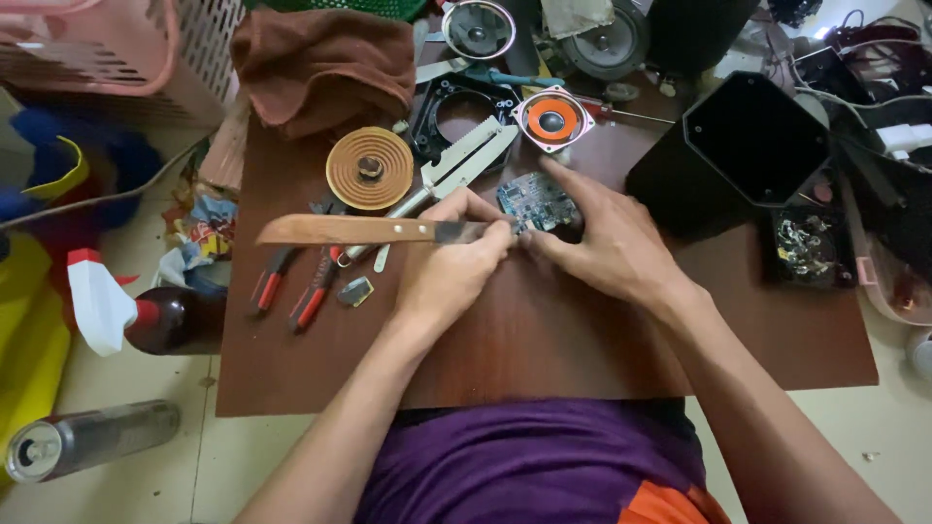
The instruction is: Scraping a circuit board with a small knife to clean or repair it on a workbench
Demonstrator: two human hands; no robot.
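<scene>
One circuit board (537,202), blue-green, lies flat on the tabletop (544,330) just beyond both sets of fingers. Right hand (607,238): fingers spread, forefinger lying along the board's far edge, thumb tip at its near edge, so the board sits between thumb and forefinger. Left hand (451,262): fingers curled and pressed together around a knife (374,230), pinching it where the blade meets the handle. Wooden handle sticks out to the left, level; blade tip meets the board's near-left edge, just beside the right thumb. Whether the tip is under the board, cannot tell.

Near the left hand: white-handled shears (456,167) lying diagonally, a tan coil disc (370,168) beside them, red-handled pliers (291,283) further left. Beyond the board: small speaker (552,119) with orange cone, black frame (456,112). Brown cloth (325,63) at the far-left corner. Black speaker box (738,155) to the right, well apart from the hands.
</scene>
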